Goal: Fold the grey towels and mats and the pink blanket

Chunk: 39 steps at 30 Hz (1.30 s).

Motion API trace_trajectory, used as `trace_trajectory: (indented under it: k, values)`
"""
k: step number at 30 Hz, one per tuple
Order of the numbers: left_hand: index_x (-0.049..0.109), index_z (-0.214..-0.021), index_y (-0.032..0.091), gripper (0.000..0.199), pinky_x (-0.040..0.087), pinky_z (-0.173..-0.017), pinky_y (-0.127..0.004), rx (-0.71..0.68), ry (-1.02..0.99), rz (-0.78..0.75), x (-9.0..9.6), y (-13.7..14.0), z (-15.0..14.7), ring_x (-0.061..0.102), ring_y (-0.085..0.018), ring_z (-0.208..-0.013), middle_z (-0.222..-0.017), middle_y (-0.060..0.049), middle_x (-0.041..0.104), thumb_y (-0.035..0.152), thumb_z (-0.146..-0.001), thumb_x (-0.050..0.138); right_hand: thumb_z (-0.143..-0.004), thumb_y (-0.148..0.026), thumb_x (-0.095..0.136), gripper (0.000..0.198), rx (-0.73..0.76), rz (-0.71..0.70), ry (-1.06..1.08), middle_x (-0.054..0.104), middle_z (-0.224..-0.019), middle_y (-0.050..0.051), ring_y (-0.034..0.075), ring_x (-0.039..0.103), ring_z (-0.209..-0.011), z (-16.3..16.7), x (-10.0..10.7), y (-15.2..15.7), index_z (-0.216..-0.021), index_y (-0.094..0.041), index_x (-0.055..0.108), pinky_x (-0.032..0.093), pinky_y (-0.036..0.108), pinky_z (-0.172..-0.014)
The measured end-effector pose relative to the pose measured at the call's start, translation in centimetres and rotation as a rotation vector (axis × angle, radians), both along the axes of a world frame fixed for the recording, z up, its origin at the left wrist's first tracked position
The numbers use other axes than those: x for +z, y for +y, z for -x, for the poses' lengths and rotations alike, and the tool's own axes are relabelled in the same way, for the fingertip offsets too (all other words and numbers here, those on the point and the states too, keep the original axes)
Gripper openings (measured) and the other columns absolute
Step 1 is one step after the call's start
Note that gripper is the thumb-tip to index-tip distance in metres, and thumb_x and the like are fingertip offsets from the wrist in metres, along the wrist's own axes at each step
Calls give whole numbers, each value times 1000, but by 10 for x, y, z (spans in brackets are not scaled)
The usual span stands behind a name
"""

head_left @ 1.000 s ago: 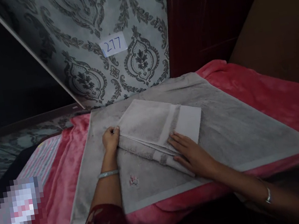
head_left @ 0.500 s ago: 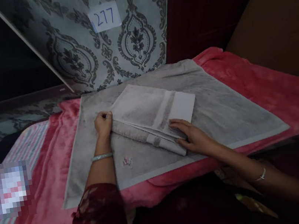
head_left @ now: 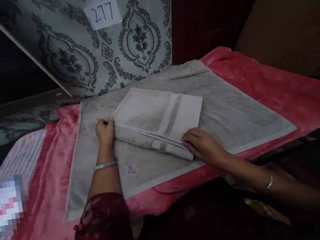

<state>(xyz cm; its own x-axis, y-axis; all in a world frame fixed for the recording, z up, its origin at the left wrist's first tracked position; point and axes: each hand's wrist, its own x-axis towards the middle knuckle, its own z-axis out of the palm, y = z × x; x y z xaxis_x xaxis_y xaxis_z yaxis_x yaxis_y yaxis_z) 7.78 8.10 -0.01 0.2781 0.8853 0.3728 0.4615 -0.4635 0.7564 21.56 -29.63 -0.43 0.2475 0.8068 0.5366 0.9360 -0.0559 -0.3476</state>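
Observation:
A folded light grey towel [head_left: 149, 109] with a banded end lies at a slant in front of me, its layers showing along the near edge. My left hand [head_left: 105, 131] pinches the towel's left corner between thumb and fingers. At the other end, my right hand [head_left: 204, 145] is closed on the near right corner, fingers curled over the edge of the layers. Beneath it spreads a larger grey towel [head_left: 237, 112], flat, with a small pinkish embroidered patch [head_left: 132, 169] near its front left.
A pink plush blanket [head_left: 265, 84] lies under the grey cloth and shows on both sides. Striped fabric [head_left: 22, 152] with a barcode tag is at the left. Behind stands a patterned panel [head_left: 107, 51] bearing a paper marked 277 [head_left: 102, 12].
My right hand has gone from fingers spread over the towel's edge to curled and closed on its corner. The left hand keeps its pinch. The whole view has shifted slightly.

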Motion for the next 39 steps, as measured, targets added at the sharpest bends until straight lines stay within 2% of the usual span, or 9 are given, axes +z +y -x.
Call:
trace_trajectory:
  k: [7, 10, 13, 17, 21, 25, 29, 32, 39]
  values:
    - [55, -68, 21, 12, 40, -66, -28, 46, -10, 34, 4, -5, 0, 50, -15, -63, -62, 5, 52, 28, -74, 62, -90, -27, 66, 26, 68, 33, 87, 63, -109, 13, 27, 59, -103, 2, -3, -7, -113, -16, 61, 54, 42, -87]
    - [56, -68, 21, 12, 42, -68, -28, 70, 19, 48, 8, -9, 1, 52, -16, -64, -62, 4, 53, 30, -75, 61, -92, -16, 55, 14, 27, 87, 27, 62, -101, 11, 26, 58, -98, 4, 2, -3, -104, -17, 63, 53, 41, -84]
    - [56, -69, 21, 13, 44, -70, -28, 85, 81, 42, 10, -10, 1, 55, -17, -68, -65, 3, 57, 31, -77, 57, -92, -11, 47, 18, -19, 121, -87, 61, -92, 10, 25, 57, -90, 6, 5, 0, -91, -18, 63, 51, 39, -79]
    - [57, -70, 21, 13, 47, -73, -28, 84, 138, 29, 10, -10, 2, 60, -18, -72, -69, 0, 62, 31, -78, 55, -93, -11, 47, 20, -30, 135, -201, 61, -87, 9, 24, 57, -84, 10, 4, -1, -87, -19, 64, 49, 37, -76]
    - [62, -73, 20, 14, 50, -75, -32, 79, 190, 28, 14, -11, 8, 64, -22, -76, -74, -4, 68, 30, -78, 55, -96, -21, 51, 19, 86, 251, -118, 63, -88, 9, 23, 59, -85, 3, 18, -4, -85, -19, 66, 50, 36, -75]
    - [71, -95, 15, 25, 49, -93, -41, 61, 284, -84, 35, -17, 3, 66, -31, -103, -102, -16, 73, 25, -79, 55, -99, -38, 51, 31, 50, 290, -77, 69, -107, 12, 27, 63, -104, -22, 48, 21, -115, -19, 70, 50, 43, -94]
    - [58, -138, 13, 52, 34, -116, -43, -224, 551, -347, 65, -37, -39, 44, -30, -142, -149, -18, 53, 34, -91, 49, -97, -47, 53, 67, -163, 321, -114, 42, -156, 19, 35, 33, -147, -47, 66, 81, -154, -12, 40, 26, 55, -118]
    - [41, -154, 22, 64, 21, -123, -52, -390, 736, -365, 70, -52, -75, 25, -31, -153, -164, -11, 34, 49, -96, 44, -97, -55, 51, 78, -311, 407, -78, 28, -163, 21, 38, 23, -151, -54, 54, 120, -159, -12, 31, 21, 57, -119]
    - [27, -160, 29, 69, 13, -122, -61, -477, 897, -268, 26, -55, -88, 14, -32, -156, -169, -8, 19, 61, -99, 29, -96, -65, 43, 77, -374, 359, -107, 32, -161, 20, 41, 26, -149, -54, -2, 133, -157, -18, 38, 19, 63, -116]
